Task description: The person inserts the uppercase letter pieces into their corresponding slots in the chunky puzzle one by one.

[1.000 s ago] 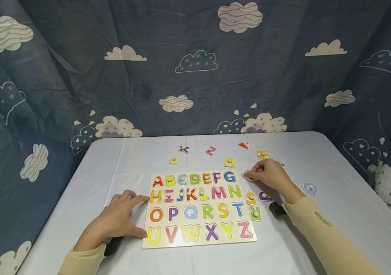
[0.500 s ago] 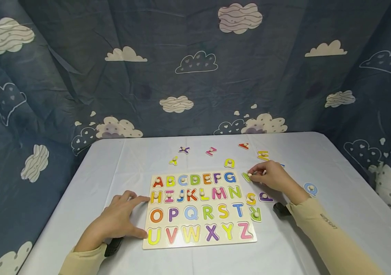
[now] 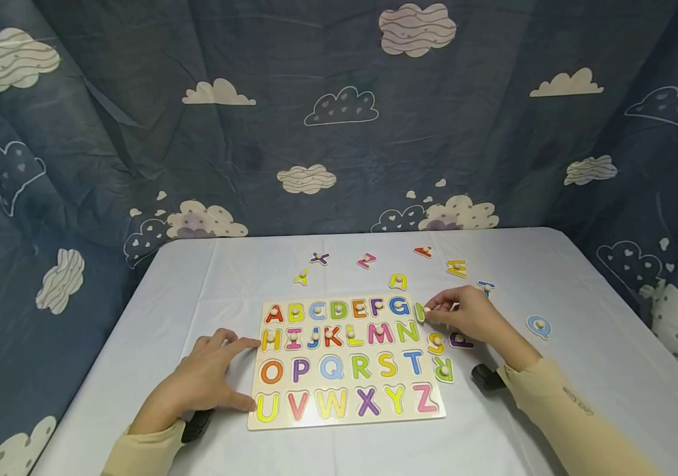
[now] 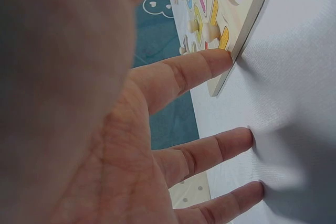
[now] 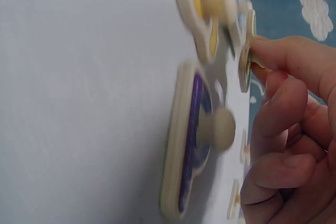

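fingers of the left hand (image 3: 196, 383) lie nearly straight and spread at the near left of the table (image 3: 583, 317), holding nothing; the index fingertip (image 4: 218, 59) touches the left edge of the alphabet board (image 3: 344, 360) and the thumb rests against its near left corner, so the person seems to be bracing it. should that light touch slip, the board would likely slide on the smooth white cloth when a piece is pressed in, and pegs already seated in the rows a to n could be jostled. further right, the right hand (image 3: 469, 317) pinches the knob of a green letter piece (image 3: 420, 311) between thumb and forefinger, with the other fingers curled; the piece hangs tilted on edge at the board's right rim, level with the g and n, touching nothing that can be made out. which letter it is cannot be told. a pinch on so small a knob could let the piece swing or drop, and coming in tilted it may catch on the rim of a recess. just under the wrist lie a yellow s piece (image 3: 435, 343), a purple piece (image 3: 460, 340) and a green r piece (image 3: 443, 369), near enough that a lowered palm or sleeve could knock them off the board's edge. other loose letters lie well apart at the far side.
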`<state>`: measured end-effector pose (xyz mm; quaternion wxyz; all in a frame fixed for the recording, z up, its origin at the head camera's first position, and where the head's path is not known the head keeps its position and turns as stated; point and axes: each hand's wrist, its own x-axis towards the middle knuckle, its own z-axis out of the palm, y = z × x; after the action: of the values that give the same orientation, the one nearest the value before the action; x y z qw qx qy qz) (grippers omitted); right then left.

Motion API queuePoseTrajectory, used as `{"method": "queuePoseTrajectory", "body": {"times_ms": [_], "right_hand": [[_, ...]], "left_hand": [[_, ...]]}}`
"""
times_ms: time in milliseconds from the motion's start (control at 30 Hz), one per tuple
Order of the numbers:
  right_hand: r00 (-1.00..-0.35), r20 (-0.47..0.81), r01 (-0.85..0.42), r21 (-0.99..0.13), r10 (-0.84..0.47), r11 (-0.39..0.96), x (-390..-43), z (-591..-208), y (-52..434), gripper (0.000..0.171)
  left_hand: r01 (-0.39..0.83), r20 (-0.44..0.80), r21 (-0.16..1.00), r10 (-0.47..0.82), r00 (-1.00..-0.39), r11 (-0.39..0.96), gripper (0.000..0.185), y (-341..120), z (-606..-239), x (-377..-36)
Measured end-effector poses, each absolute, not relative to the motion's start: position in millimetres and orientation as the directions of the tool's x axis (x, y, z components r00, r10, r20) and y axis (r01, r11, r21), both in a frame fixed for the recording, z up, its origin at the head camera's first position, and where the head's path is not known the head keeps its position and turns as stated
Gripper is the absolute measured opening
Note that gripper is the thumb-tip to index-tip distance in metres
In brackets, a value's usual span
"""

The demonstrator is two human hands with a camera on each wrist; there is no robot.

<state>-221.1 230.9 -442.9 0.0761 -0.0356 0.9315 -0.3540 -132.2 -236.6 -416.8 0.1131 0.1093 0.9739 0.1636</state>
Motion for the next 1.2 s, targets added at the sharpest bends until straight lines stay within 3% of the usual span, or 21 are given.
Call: {"method": "queuePoseTrajectory", "body": {"times_ms": [433,1200], "right_hand": [[-0.977,-0.134,-0.024,-0.708,-0.168,0.706,-202.2,-442.5,210.2,0.017],[-0.966,-0.107,-0.095,-0.702,-0.237,0.706,-200.0,-442.4,192.9,0.01]], "left_hand": [[0.173,-0.19,0.34,0.248,-0.95,0.924,0.101,-236.7,-415.5,-132.2],[0.173,-0.188,0.331,0.244,-0.951,0.928,0.102,-235.4,-415.6,-132.8]]}}
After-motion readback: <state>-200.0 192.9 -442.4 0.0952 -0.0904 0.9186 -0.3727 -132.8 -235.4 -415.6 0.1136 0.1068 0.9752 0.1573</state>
